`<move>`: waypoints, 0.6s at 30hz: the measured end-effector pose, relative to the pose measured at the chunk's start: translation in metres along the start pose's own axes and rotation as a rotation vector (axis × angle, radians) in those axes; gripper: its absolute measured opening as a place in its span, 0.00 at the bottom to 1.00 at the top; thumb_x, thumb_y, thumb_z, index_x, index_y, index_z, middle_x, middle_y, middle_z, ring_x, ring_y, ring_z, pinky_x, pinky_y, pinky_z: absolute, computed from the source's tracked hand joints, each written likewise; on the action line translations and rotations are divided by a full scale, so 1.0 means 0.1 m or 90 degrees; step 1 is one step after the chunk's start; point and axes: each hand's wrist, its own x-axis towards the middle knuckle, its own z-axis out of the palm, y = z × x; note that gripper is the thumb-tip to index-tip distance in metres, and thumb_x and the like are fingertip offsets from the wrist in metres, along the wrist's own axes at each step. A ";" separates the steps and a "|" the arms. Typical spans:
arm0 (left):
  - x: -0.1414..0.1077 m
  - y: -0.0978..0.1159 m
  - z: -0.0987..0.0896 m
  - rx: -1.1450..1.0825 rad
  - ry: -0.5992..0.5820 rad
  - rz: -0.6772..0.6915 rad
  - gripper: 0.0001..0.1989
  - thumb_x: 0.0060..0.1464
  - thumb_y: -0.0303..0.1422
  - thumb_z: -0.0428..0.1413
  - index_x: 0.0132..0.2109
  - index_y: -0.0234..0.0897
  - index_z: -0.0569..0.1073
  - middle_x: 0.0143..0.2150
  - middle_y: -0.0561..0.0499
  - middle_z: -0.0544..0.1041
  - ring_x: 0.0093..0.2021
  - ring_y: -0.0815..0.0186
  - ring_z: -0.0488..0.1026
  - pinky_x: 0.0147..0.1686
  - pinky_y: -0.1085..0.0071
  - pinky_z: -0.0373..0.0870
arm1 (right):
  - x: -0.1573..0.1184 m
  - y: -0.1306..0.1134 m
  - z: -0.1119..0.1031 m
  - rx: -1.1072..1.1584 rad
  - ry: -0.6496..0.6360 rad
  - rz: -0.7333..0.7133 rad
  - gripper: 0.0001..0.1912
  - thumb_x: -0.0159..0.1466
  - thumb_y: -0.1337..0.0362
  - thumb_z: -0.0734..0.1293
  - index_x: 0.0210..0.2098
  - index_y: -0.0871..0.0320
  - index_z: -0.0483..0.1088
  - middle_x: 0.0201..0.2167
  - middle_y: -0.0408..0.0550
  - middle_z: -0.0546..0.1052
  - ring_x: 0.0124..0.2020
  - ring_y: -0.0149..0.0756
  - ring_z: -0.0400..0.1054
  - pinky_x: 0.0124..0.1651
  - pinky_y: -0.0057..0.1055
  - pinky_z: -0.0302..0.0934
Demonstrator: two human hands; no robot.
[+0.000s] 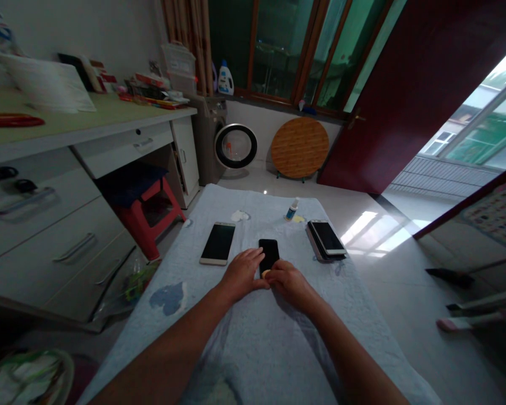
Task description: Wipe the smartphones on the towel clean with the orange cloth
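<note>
A small black phone (269,254) lies on the cloth-covered table (253,337) between my hands. My left hand (243,274) rests against its left edge, fingertips touching the screen side and thumb near its bottom edge. Pinched in my right hand (287,281) is a small tan piece (265,273), held against the lower part of that phone. To the left lies a larger gold-rimmed phone (218,243), screen dark. At the right, a white phone (328,237) sits on top of a stack of dark devices. A small spray bottle (292,210) stands near the far edge.
A desk with drawers (126,147) runs along the left, with a red stool (154,208) beneath it. Beyond the table are an open washing machine door (236,146) and a round wooden board (300,147). A dark red door (383,73) is at the right.
</note>
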 end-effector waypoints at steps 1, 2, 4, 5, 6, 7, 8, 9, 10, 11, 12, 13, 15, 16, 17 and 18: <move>0.00 0.00 0.00 0.000 -0.001 0.001 0.38 0.46 0.49 0.64 0.60 0.36 0.66 0.65 0.38 0.63 0.65 0.50 0.60 0.62 0.53 0.56 | -0.04 0.02 -0.02 0.003 0.000 0.012 0.12 0.64 0.73 0.61 0.34 0.57 0.76 0.33 0.46 0.71 0.36 0.32 0.65 0.40 0.26 0.57; -0.01 0.00 0.00 0.001 -0.002 0.001 0.38 0.46 0.49 0.64 0.60 0.35 0.66 0.65 0.37 0.63 0.65 0.50 0.59 0.62 0.53 0.56 | -0.08 0.05 -0.04 0.006 0.002 0.024 0.12 0.63 0.74 0.61 0.34 0.57 0.76 0.34 0.46 0.72 0.36 0.32 0.66 0.40 0.26 0.57; -0.01 0.01 -0.01 0.004 -0.008 -0.002 0.39 0.46 0.48 0.64 0.61 0.34 0.65 0.66 0.36 0.62 0.66 0.50 0.59 0.63 0.54 0.56 | -0.15 0.10 -0.06 0.010 0.012 0.045 0.12 0.63 0.73 0.61 0.35 0.57 0.76 0.33 0.46 0.71 0.36 0.32 0.66 0.40 0.26 0.58; -0.02 0.01 -0.01 0.005 -0.011 -0.003 0.39 0.46 0.47 0.65 0.61 0.33 0.65 0.66 0.36 0.62 0.66 0.50 0.58 0.63 0.55 0.55 | -0.17 0.12 -0.06 0.012 0.019 0.054 0.12 0.63 0.73 0.61 0.35 0.57 0.76 0.33 0.46 0.71 0.36 0.32 0.66 0.39 0.26 0.58; -0.02 0.02 -0.01 0.006 -0.014 -0.003 0.39 0.46 0.47 0.65 0.61 0.32 0.64 0.66 0.36 0.62 0.66 0.51 0.58 0.63 0.55 0.55 | -0.19 0.13 -0.06 0.013 0.026 0.064 0.13 0.64 0.72 0.60 0.36 0.57 0.76 0.33 0.46 0.71 0.36 0.32 0.66 0.39 0.25 0.58; -0.01 0.02 -0.01 0.005 -0.016 -0.002 0.39 0.46 0.46 0.65 0.61 0.32 0.64 0.66 0.36 0.61 0.66 0.51 0.58 0.63 0.55 0.55 | -0.20 0.15 -0.04 0.010 0.035 0.075 0.13 0.64 0.72 0.60 0.36 0.57 0.76 0.33 0.46 0.71 0.35 0.32 0.66 0.39 0.25 0.58; -0.01 0.02 -0.01 0.004 -0.016 -0.002 0.38 0.46 0.46 0.65 0.61 0.33 0.64 0.66 0.36 0.61 0.66 0.51 0.58 0.63 0.55 0.55 | -0.19 0.17 -0.02 0.004 0.045 0.088 0.14 0.64 0.72 0.60 0.36 0.57 0.77 0.33 0.47 0.70 0.35 0.32 0.65 0.39 0.25 0.59; -0.01 0.02 0.00 0.002 -0.016 -0.001 0.38 0.46 0.45 0.64 0.61 0.34 0.64 0.66 0.37 0.61 0.66 0.51 0.59 0.63 0.55 0.55 | -0.17 0.19 0.00 -0.005 0.057 0.101 0.14 0.64 0.72 0.59 0.36 0.57 0.77 0.33 0.46 0.70 0.35 0.32 0.65 0.40 0.25 0.59; -0.01 0.02 0.01 0.000 -0.014 -0.002 0.37 0.47 0.45 0.64 0.61 0.35 0.64 0.66 0.37 0.61 0.66 0.51 0.59 0.63 0.54 0.55 | -0.14 0.22 0.02 -0.014 0.068 0.113 0.14 0.64 0.73 0.59 0.36 0.57 0.77 0.33 0.46 0.70 0.35 0.32 0.65 0.40 0.25 0.59; -0.01 0.02 0.01 -0.002 -0.014 -0.002 0.36 0.47 0.45 0.64 0.61 0.36 0.64 0.66 0.38 0.61 0.66 0.51 0.59 0.63 0.54 0.55 | -0.10 0.24 0.04 -0.024 0.078 0.124 0.14 0.64 0.73 0.59 0.35 0.57 0.77 0.33 0.46 0.70 0.35 0.32 0.65 0.39 0.25 0.59; -0.01 0.02 0.02 -0.004 -0.015 -0.002 0.36 0.47 0.45 0.63 0.61 0.37 0.64 0.67 0.38 0.61 0.66 0.51 0.59 0.63 0.54 0.55 | -0.05 0.27 0.05 -0.033 0.085 0.133 0.14 0.64 0.73 0.59 0.35 0.57 0.77 0.32 0.46 0.69 0.34 0.32 0.65 0.39 0.25 0.59; -0.01 0.02 0.02 -0.007 -0.017 -0.002 0.36 0.48 0.45 0.63 0.61 0.37 0.64 0.67 0.38 0.61 0.66 0.51 0.58 0.63 0.54 0.55 | 0.00 0.30 0.06 -0.042 0.091 0.143 0.15 0.64 0.73 0.59 0.35 0.57 0.77 0.32 0.46 0.69 0.34 0.31 0.65 0.39 0.24 0.58; -0.01 0.03 0.00 -0.018 -0.025 -0.004 0.35 0.49 0.44 0.62 0.61 0.37 0.63 0.67 0.38 0.60 0.66 0.52 0.57 0.63 0.54 0.54 | 0.14 0.36 0.06 -0.060 0.098 0.164 0.15 0.63 0.74 0.59 0.36 0.58 0.77 0.32 0.46 0.69 0.35 0.31 0.65 0.40 0.24 0.58; -0.01 0.03 -0.01 -0.025 -0.030 -0.006 0.35 0.49 0.43 0.62 0.62 0.37 0.63 0.68 0.38 0.59 0.67 0.52 0.57 0.63 0.54 0.54 | 0.22 0.39 0.05 -0.067 0.099 0.176 0.15 0.64 0.74 0.59 0.37 0.58 0.77 0.32 0.47 0.70 0.35 0.31 0.65 0.40 0.24 0.58; -0.01 0.04 -0.02 -0.032 -0.035 -0.008 0.35 0.49 0.43 0.62 0.62 0.37 0.63 0.68 0.39 0.59 0.67 0.53 0.57 0.64 0.55 0.54 | 0.30 0.42 0.04 -0.073 0.100 0.189 0.15 0.64 0.73 0.59 0.37 0.58 0.77 0.33 0.47 0.70 0.35 0.31 0.66 0.41 0.24 0.58; -0.02 0.05 -0.03 -0.038 -0.040 -0.010 0.35 0.50 0.42 0.61 0.62 0.37 0.62 0.68 0.39 0.59 0.67 0.53 0.57 0.64 0.55 0.54 | 0.38 0.44 0.03 -0.077 0.100 0.199 0.15 0.64 0.73 0.59 0.38 0.58 0.77 0.34 0.48 0.71 0.35 0.31 0.66 0.41 0.24 0.58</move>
